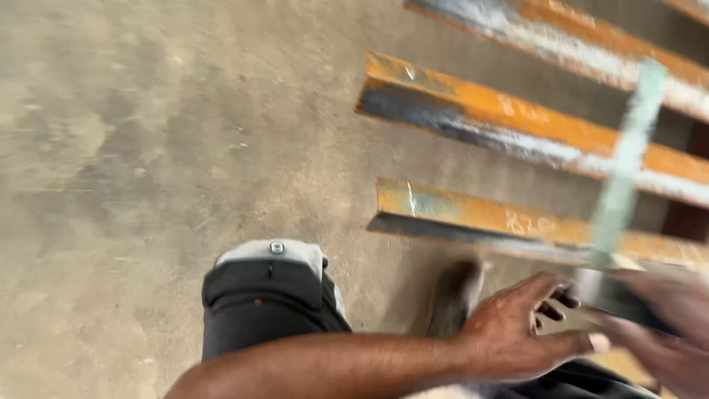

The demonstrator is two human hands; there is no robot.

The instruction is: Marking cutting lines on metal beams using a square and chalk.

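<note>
Nothing on the floor looks worked yet: the three rusty orange steel bars point(517, 122) lie side by side on the concrete floor point(148, 148), untouched and well apart from my hands, so whatever is to be done with them seems still ahead of me. I hold a pale green flat strip point(628, 162), which rises up across the bars from my right hand point(657, 318); that hand is blurred, apparently closed around the strip's dark lower end. My left hand point(517, 332) is beside it with fingers loosely curled, touching that end.
</note>
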